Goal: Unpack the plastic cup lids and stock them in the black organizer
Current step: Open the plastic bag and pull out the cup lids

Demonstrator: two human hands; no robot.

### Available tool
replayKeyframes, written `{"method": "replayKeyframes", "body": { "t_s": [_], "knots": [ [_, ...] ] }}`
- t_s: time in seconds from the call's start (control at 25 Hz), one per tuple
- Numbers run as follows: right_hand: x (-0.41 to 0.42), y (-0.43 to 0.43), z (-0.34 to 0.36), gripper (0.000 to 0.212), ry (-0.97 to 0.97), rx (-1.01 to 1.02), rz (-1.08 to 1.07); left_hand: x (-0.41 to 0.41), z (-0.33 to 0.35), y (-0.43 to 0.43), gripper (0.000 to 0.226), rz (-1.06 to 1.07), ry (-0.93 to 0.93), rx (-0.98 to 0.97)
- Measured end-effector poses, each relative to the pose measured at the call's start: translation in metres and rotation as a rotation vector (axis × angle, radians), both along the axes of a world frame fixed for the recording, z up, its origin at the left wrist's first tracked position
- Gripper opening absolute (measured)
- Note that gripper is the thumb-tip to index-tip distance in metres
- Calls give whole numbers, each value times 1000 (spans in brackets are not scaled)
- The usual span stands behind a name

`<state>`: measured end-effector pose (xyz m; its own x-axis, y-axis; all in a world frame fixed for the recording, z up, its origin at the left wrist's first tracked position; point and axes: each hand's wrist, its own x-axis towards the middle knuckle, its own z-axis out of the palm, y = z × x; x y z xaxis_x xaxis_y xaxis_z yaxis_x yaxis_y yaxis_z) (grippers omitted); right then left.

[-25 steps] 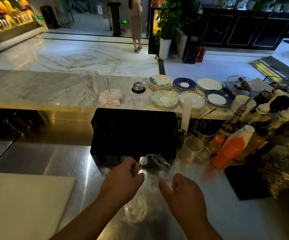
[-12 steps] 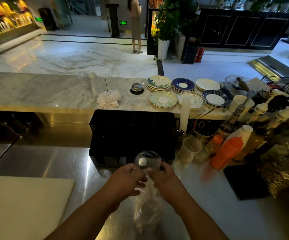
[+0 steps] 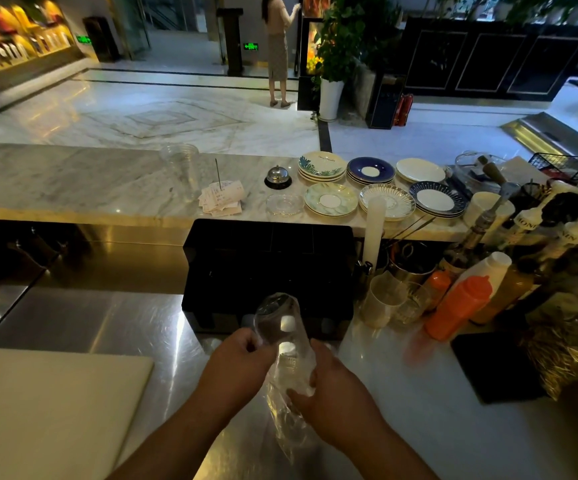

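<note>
A clear plastic sleeve holding a stack of transparent cup lids (image 3: 282, 327) stands tilted above the steel counter, just in front of the black organizer (image 3: 267, 268). My left hand (image 3: 237, 363) grips the sleeve's upper left side. On its lower right side my right hand (image 3: 332, 386) is closed around the stack. The loose tail of the sleeve (image 3: 286, 427) hangs down between my forearms. The organizer's compartments look dark; what they hold cannot be made out.
A cream cutting board (image 3: 48, 410) lies at the left. Glasses (image 3: 383, 299), orange squeeze bottles (image 3: 457, 306) and syrup bottles crowd the right. On the marble ledge behind stand saucers (image 3: 329, 199), a bell (image 3: 278, 176), receipts and stacked clear cups (image 3: 180, 168).
My hands came together on the sleeve of lids and raised it upright. My right hand then slid down to the stack's lower part while the top end rose toward the organizer.
</note>
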<state>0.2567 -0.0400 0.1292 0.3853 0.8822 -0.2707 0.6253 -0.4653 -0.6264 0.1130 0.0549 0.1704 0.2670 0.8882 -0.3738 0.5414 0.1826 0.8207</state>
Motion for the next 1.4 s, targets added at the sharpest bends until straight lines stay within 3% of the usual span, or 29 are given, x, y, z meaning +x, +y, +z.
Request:
{"method": "replayKeyframes", "body": {
  "t_s": [0.08, 0.2, 0.32, 0.48, 0.68, 0.84, 0.92, 1.04, 1.12, 1.2, 1.28, 1.4],
  "knots": [
    [3, 0, -2, 52, -117, -29, 7, -5, 1, 1, 40, -8, 39, 25],
    [12, 9, 6, 17, -161, 10, -99, -5, 2, 4, 16, -91, 53, 54],
    [23, 18, 23, 23, -98, 118, -139, -8, 13, 11, 16, -159, 83, 129],
    [37, 9, 35, 22, -17, 286, -276, -24, 39, 28, 23, -129, 233, 396],
    [32, -13, 15, 21, 0, 17, -253, -29, 25, 16, 21, -194, 377, 315],
    [34, -13, 17, 22, -87, 82, -249, -32, 15, 10, 21, -181, 320, 302],
    [28, -14, 28, 23, -166, 211, -212, -30, 14, 10, 12, -218, 272, 287],
    [6, -8, 49, 17, -221, 334, -1, -25, 14, 10, 10, -222, 220, 277],
    [-9, 5, 54, 19, -181, 220, 213, -21, 12, 12, 20, -205, 189, 243],
    [-18, 28, 47, 26, -184, -27, 361, -18, 11, 14, 20, -205, 202, 235],
    [-19, 60, 28, 34, -283, -255, 429, -16, 13, 15, 18, -200, 197, 244],
    [-11, 95, -7, 38, -320, -395, 440, -13, 15, 14, 20, -202, 190, 264]
  ]
}}
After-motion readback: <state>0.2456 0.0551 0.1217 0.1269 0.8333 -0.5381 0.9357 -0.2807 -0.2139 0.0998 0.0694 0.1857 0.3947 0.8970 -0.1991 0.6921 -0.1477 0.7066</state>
